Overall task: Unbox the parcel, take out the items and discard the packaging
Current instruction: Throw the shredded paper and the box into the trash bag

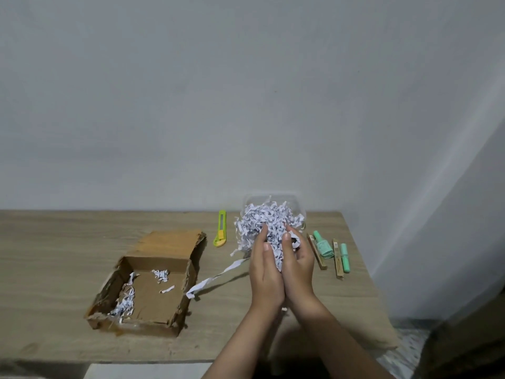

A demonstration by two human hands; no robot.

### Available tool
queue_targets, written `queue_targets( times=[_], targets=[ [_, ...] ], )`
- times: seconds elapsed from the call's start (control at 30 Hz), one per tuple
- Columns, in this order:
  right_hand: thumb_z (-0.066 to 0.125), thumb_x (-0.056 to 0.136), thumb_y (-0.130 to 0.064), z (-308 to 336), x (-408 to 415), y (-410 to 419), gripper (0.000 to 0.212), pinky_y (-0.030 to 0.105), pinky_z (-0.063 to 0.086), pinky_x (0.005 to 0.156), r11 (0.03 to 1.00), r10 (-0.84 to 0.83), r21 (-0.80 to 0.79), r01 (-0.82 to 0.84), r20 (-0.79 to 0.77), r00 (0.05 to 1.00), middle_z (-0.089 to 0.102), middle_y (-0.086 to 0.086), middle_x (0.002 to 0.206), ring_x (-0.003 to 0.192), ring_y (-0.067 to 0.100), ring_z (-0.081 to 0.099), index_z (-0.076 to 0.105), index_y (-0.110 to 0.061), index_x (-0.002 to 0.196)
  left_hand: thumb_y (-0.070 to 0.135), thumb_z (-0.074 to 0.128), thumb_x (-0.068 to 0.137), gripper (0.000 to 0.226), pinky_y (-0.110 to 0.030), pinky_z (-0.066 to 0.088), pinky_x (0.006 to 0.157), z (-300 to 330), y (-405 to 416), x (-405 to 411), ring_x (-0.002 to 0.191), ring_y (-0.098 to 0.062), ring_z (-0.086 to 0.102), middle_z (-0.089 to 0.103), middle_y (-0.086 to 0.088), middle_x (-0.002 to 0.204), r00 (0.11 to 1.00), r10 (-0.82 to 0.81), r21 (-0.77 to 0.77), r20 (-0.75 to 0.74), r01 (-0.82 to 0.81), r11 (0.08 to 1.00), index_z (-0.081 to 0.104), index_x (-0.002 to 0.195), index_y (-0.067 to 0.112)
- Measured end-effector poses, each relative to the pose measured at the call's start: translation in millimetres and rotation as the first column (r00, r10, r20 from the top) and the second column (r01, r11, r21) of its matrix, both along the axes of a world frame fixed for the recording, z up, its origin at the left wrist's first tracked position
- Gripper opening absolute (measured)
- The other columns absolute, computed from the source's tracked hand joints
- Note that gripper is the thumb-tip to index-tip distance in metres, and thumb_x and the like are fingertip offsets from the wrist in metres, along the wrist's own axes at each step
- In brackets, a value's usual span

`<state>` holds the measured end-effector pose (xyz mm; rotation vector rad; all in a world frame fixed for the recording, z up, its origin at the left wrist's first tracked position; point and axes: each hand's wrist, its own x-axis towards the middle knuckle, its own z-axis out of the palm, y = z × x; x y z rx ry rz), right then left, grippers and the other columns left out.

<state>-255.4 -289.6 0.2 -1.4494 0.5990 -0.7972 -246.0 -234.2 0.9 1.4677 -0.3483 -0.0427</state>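
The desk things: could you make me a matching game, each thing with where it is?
Things:
1. utility knife
2. shredded paper
3. cardboard box
4. mint bottles

Places:
A. far right of the desk
B. open, at the left
C. cupped between both hands
D. between box and hands, near the wall

Pairs: 1-D, 2-C, 3-B, 4-A

left hand (266,272): bare, no rings seen | right hand (297,265): bare | forearms: uncovered, no sleeves or watch seen
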Motion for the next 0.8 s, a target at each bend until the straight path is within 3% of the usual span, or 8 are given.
queue_targets(
  times=[0.1,0.23,0.37,0.5,0.63,0.73,0.8],
  targets=[
    [0.052,0.094,-0.013,28,4,-3,0.02,0.001,0.041,0.083,0.999,-0.026,0.04,0.021,0.131,0.991,0.063,-0.001,0.116,0.108,0.002,0.057,0.06,-0.017,0.112,0.036,0.028,0.093,0.048,-0.003,0.026,0.1,20,-5,1,0.128,0.012,0.034,0.043,0.011,0.14,0.998,-0.005,-0.021,0.056,0.006,1.0,0.041,0.136,0.021],
    [0.052,0.094,-0.014,50,7,-6,0.02,0.001,0.042,0.082,1.0,-0.021,0.007,0.02,0.192,0.981,0.063,0.003,0.119,0.112,0.011,0.057,0.06,-0.015,0.112,0.035,0.028,0.093,0.045,-0.006,0.027,0.101,44,-8,3,0.128,0.009,0.036,0.045,0.009,0.14,0.994,0.004,-0.057,0.106,0.002,0.998,0.042,0.134,0.023],
    [0.053,0.094,-0.013,71,8,-2,0.024,0.004,0.044,0.084,0.999,0.003,-0.032,0.004,0.233,0.973,0.063,0.003,0.119,0.111,0.01,0.057,0.061,-0.009,0.116,0.032,0.028,0.093,0.051,-0.002,0.027,0.099,64,-4,5,0.127,0.005,0.038,0.046,0.005,0.138,0.985,0.04,-0.093,0.17,-0.025,0.995,0.043,0.136,0.011],
    [0.052,0.094,-0.011,88,9,5,0.026,0.001,0.043,0.082,0.997,0.009,-0.071,0.01,0.262,0.965,0.063,0.005,0.117,0.109,0.01,0.057,0.06,-0.004,0.117,0.033,0.027,0.092,0.05,-0.001,0.027,0.096,76,2,6,0.12,0.019,0.037,0.046,0.008,0.135,0.978,0.055,-0.11,0.202,-0.033,0.993,0.044,0.135,0.013],
    [0.053,0.094,-0.011,92,5,13,0.025,0.002,0.043,0.081,0.998,-0.009,-0.06,0.026,0.263,0.965,0.063,0.007,0.117,0.108,0.011,0.057,0.06,-0.003,0.116,0.035,0.028,0.093,0.045,-0.002,0.029,0.096,78,9,0,0.119,0.019,0.038,0.047,0.013,0.132,0.976,0.061,-0.105,0.208,-0.04,0.994,0.045,0.133,0.021],
    [0.054,0.093,-0.015,89,1,16,0.024,0.024,0.048,0.094,0.999,-0.039,-0.011,0.043,0.238,0.97,0.065,0.012,0.118,0.11,0.02,0.059,0.061,-0.006,0.114,0.043,0.025,0.092,0.044,-0.005,0.023,0.098,77,12,-9,0.119,0.018,0.036,0.047,0.025,0.127,0.968,0.095,-0.033,0.233,-0.09,0.995,0.046,0.13,0.03],
    [0.055,0.093,-0.019,85,1,15,0.025,0.044,0.048,0.098,0.998,-0.059,0.011,0.058,0.207,0.977,0.065,0.017,0.115,0.111,0.03,0.06,0.061,-0.005,0.113,0.055,0.018,0.085,0.055,-0.018,0.016,0.098,77,12,-14,0.113,0.022,0.029,0.044,0.04,0.113,0.95,0.177,0.073,0.259,-0.202,0.977,0.049,0.128,0.038]
  ],
)
